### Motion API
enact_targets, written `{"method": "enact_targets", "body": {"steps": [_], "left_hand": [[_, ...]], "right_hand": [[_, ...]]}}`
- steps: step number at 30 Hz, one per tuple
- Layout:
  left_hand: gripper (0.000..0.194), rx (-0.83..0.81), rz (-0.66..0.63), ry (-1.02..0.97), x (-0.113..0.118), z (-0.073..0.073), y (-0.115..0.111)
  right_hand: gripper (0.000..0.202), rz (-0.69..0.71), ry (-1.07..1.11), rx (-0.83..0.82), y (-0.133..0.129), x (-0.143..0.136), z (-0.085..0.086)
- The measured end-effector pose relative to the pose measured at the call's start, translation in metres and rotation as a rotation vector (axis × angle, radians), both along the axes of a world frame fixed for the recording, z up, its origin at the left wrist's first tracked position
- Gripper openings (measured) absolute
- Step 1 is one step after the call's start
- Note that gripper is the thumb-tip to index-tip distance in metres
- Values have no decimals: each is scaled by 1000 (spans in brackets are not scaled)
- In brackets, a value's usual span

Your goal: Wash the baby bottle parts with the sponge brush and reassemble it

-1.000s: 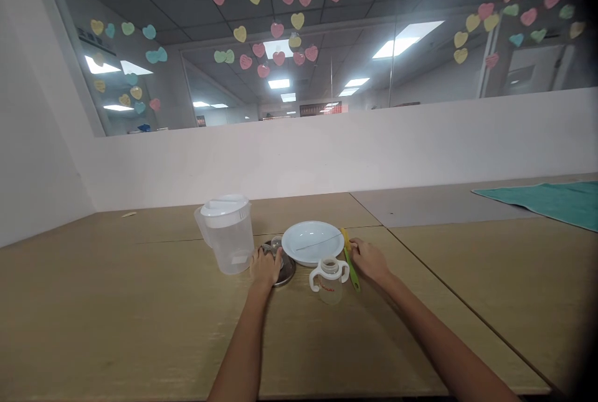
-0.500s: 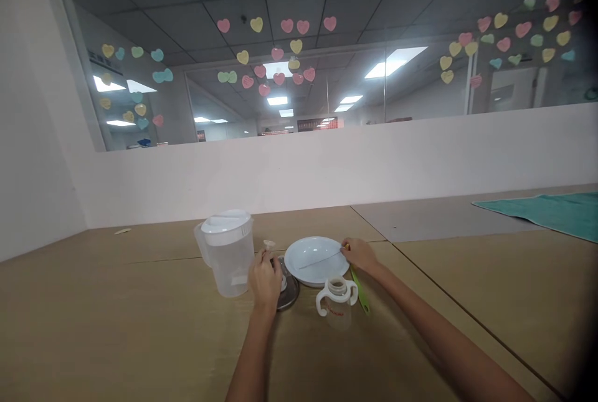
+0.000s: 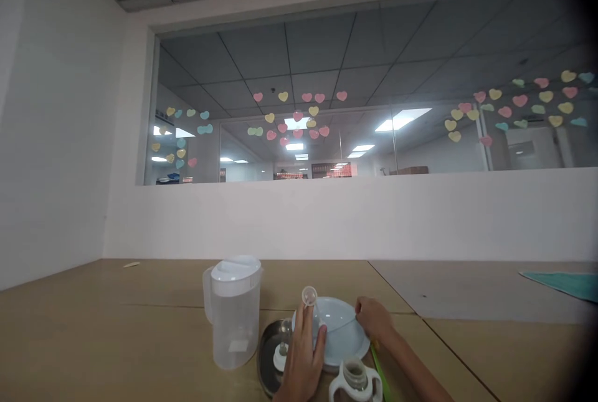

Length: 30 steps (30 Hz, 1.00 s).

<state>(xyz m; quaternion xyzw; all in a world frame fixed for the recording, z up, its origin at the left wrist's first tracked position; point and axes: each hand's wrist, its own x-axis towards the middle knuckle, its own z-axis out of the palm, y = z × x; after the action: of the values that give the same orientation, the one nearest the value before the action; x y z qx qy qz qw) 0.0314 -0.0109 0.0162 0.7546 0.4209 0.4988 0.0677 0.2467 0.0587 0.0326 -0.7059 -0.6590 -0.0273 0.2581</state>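
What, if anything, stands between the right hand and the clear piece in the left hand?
Nothing visible blocks the way from the right hand to the clear piece in the left hand; only a thin rod, held by the right, reaches into the gap. The pale bowl lies below; the two-handled bottle stands nearer the person.

The lower edge is cutting off the two-handled bottle (image 3: 344, 387), the green handle (image 3: 380, 372) and the forearms, while the right edge is cropping the teal cloth (image 3: 563, 283). The left grip (image 3: 316, 326) is covering parts of the metal dish (image 3: 267, 358) and the pale bowl (image 3: 343, 346); the right grip (image 3: 359, 315) is concealing one end of the thin rod (image 3: 343, 325). Any writing on the heart-shaped notes (image 3: 341, 96) is remaining too small to read.
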Motion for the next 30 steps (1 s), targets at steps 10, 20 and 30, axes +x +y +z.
{"method": "enact_targets", "body": {"steps": [10,20,30], "left_hand": [[50,35,-161,135,-5,-19,8],[50,1,-141,251,-6,-26,6],[22,-29,-51,-307,11,-14,-2]], "right_hand": [[22,-6,-96,-12,1,-4,-5],[16,-31,53,172,-2,-1,8],[23,321,537,548,-31,-27,50]]}}
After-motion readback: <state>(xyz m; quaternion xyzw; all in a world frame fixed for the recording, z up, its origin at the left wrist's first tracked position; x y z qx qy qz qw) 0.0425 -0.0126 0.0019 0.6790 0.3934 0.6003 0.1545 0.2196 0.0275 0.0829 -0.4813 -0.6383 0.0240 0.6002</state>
